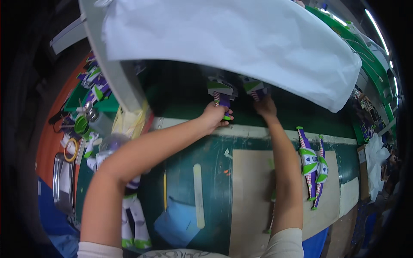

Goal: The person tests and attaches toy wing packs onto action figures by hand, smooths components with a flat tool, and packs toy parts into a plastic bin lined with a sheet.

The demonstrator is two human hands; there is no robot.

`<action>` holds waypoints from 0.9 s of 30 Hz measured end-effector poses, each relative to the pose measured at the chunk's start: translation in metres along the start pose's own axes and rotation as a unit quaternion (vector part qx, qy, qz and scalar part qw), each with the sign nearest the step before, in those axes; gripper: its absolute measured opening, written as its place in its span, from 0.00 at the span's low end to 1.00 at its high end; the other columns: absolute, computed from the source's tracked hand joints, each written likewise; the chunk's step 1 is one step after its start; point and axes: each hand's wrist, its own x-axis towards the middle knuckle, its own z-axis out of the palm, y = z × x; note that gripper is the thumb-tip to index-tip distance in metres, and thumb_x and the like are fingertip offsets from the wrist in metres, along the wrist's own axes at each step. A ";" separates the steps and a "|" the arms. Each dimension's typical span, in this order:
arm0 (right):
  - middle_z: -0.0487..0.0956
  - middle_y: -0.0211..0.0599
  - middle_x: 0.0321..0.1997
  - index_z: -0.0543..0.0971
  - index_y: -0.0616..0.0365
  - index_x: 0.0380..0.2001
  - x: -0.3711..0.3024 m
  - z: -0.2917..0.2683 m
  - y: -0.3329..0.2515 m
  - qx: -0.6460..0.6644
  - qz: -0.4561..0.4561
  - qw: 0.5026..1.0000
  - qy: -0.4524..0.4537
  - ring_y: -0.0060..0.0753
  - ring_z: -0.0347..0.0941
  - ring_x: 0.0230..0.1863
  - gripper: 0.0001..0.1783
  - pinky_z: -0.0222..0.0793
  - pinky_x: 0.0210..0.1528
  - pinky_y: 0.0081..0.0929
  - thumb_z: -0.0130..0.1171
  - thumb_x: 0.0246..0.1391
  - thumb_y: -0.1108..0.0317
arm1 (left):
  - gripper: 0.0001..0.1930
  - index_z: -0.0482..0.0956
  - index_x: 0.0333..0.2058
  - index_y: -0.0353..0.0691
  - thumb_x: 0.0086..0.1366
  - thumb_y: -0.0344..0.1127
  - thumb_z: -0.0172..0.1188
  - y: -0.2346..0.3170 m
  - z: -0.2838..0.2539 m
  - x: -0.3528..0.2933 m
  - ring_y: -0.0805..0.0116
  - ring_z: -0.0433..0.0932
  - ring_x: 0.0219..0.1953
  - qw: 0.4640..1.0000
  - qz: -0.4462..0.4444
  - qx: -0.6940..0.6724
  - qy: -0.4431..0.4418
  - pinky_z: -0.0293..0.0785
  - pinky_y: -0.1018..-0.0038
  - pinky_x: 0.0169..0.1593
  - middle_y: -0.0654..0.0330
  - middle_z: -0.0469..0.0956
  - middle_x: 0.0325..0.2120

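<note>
Both hands are reaching under the white sheet [241,43], the left hand [214,117] gripping one toy arm part [220,93], the right hand [266,106] closing on another toy arm part [254,88], likely needing a careful lift.

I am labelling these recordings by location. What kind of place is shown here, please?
Probably a toy factory assembly line. Both hands, left hand and right hand, hold toy arm parts on a green work line; more matching toy arms lie on a cardboard sheet, and a half-built astronaut figure stands nearby.
</note>
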 end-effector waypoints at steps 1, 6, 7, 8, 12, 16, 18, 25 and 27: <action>0.75 0.58 0.45 0.62 0.65 0.48 -0.014 -0.017 -0.004 -0.008 -0.010 1.000 -0.019 0.57 0.70 0.49 0.32 0.67 0.49 0.43 0.54 0.45 0.54 | 0.08 0.66 0.41 0.41 0.62 0.31 0.50 0.003 -0.009 -0.025 0.68 0.75 0.32 1.000 0.004 -0.018 -0.008 0.70 0.72 0.31 0.59 0.74 0.33; 0.76 0.55 0.38 0.66 0.63 0.43 -0.170 -0.090 -0.028 -0.080 -0.103 0.991 -0.040 0.58 0.72 0.41 0.28 0.68 0.42 0.47 0.59 0.43 0.56 | 0.14 0.61 0.47 0.43 0.64 0.31 0.50 0.010 -0.094 -0.189 0.68 0.73 0.33 1.000 -0.016 -0.001 0.006 0.68 0.73 0.33 0.59 0.69 0.38; 0.75 0.55 0.37 0.66 0.62 0.40 -0.204 -0.094 -0.027 -0.090 -0.147 0.985 -0.032 0.57 0.73 0.39 0.25 0.68 0.38 0.48 0.59 0.44 0.56 | 0.15 0.60 0.48 0.43 0.64 0.31 0.50 0.005 -0.113 -0.214 0.69 0.73 0.32 1.000 -0.021 -0.003 0.013 0.69 0.73 0.32 0.60 0.70 0.37; 0.74 0.55 0.37 0.65 0.61 0.39 -0.235 -0.101 -0.020 -0.113 -0.153 0.981 -0.026 0.57 0.73 0.37 0.25 0.68 0.37 0.46 0.62 0.41 0.58 | 0.15 0.60 0.48 0.43 0.64 0.31 0.51 0.003 -0.125 -0.235 0.69 0.74 0.31 1.000 -0.017 0.005 -0.010 0.69 0.73 0.32 0.60 0.71 0.35; 0.70 0.53 0.41 0.65 0.62 0.40 -0.320 -0.104 -0.011 -0.155 -0.114 0.981 -0.029 0.56 0.72 0.36 0.30 0.68 0.38 0.46 0.66 0.36 0.59 | 0.17 0.63 0.49 0.40 0.63 0.32 0.54 0.000 -0.172 -0.304 0.74 0.75 0.28 0.993 0.007 0.079 -0.082 0.72 0.78 0.33 0.61 0.74 0.32; 0.67 0.50 0.46 0.62 0.62 0.51 -0.361 -0.128 -0.060 -0.203 -0.216 0.953 0.071 0.48 0.67 0.48 0.40 0.63 0.47 0.35 0.68 0.35 0.60 | 0.12 0.72 0.42 0.33 0.61 0.30 0.56 0.004 -0.221 -0.360 0.77 0.75 0.26 0.968 0.106 0.184 -0.138 0.72 0.81 0.32 0.58 0.79 0.31; 0.67 0.45 0.46 0.60 0.60 0.56 -0.361 -0.122 -0.092 0.026 -0.269 0.951 0.152 0.39 0.66 0.47 0.39 0.62 0.47 0.28 0.64 0.43 0.59 | 0.11 0.73 0.41 0.33 0.61 0.31 0.56 0.006 -0.242 -0.381 0.77 0.74 0.26 0.963 0.112 0.198 -0.142 0.72 0.81 0.31 0.57 0.79 0.31; 0.62 0.20 0.14 0.79 0.61 0.25 -0.386 -0.077 -0.183 0.465 -0.118 0.876 -0.041 0.12 0.54 0.18 0.19 0.49 0.22 0.16 0.46 0.61 0.60 | 0.14 0.69 0.23 0.36 0.66 0.37 0.51 -0.019 -0.282 -0.420 0.80 0.68 0.16 0.960 0.170 0.213 -0.060 0.65 0.80 0.21 0.59 0.77 0.20; 0.64 0.22 0.16 0.78 0.62 0.26 -0.418 -0.073 -0.219 0.439 -0.195 0.877 0.009 0.14 0.56 0.21 0.18 0.52 0.24 0.18 0.46 0.61 0.61 | 0.21 0.66 0.18 0.38 0.68 0.44 0.45 -0.031 -0.281 -0.418 0.82 0.63 0.15 0.936 0.261 0.219 0.085 0.59 0.80 0.19 0.65 0.69 0.13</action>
